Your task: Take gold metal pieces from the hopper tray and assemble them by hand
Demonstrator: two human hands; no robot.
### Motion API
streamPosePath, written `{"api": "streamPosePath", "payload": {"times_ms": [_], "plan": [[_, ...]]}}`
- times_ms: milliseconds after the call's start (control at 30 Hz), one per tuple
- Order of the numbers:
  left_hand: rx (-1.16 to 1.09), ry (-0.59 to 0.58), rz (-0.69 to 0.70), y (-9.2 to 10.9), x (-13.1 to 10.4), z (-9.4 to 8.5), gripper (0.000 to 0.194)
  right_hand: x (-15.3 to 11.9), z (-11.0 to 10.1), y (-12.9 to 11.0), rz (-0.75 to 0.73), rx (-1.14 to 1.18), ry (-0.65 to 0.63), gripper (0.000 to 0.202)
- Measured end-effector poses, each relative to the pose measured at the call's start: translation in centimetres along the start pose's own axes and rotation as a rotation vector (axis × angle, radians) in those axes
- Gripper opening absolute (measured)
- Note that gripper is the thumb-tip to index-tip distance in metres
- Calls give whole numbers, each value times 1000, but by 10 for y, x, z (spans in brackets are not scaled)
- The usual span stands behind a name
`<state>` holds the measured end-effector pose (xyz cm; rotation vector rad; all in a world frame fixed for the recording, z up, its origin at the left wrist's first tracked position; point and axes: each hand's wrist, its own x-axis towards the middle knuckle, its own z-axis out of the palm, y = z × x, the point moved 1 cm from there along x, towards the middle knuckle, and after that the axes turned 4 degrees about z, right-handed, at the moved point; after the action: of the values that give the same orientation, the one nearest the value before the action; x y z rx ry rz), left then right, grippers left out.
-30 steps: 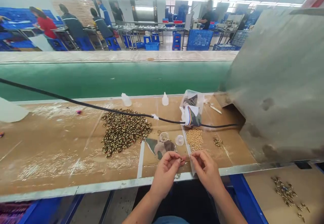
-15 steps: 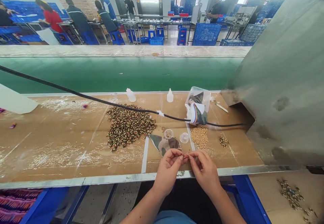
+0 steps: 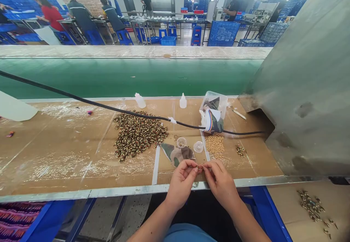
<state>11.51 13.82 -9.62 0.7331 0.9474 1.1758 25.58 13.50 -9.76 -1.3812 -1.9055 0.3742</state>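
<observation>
My left hand (image 3: 182, 183) is closed in a pinch on a small gold and dark metal piece (image 3: 198, 168), just above the table's front edge. Against it, the fingertips of my right hand (image 3: 220, 181) are pinched together; whatever is in them is too small to make out. A camouflage cloth (image 3: 177, 154) lies flat behind my left hand. Two small clear dishes (image 3: 198, 146) stand beyond my fingers. To the left spreads a large pile of similar gold and dark pieces (image 3: 139, 134). A heap of small tan beads (image 3: 214, 146) lies behind my right hand.
A black cable (image 3: 123, 113) crosses over the table. Two white squeeze bottles (image 3: 183, 102) and a clear plastic box (image 3: 222, 103) with cloth stand at the back. A large metal housing (image 3: 306, 88) blocks the right side. Co-workers (image 3: 79, 14) sit beyond the green belt (image 3: 109, 76).
The whole view has shifted slightly upward. Both hands keep their pinch, fingertips together, with barely any movement.
</observation>
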Motion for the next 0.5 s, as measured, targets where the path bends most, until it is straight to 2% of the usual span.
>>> {"api": "streamPosePath", "payload": {"times_ms": [200, 500], "plan": [[10, -19, 15, -1, 0, -2, 28, 3, -3, -4, -66, -74, -28, 22], [-17, -23, 4, -1, 1, -1, 30, 2, 0, 0, -24, -1, -22, 22]]}}
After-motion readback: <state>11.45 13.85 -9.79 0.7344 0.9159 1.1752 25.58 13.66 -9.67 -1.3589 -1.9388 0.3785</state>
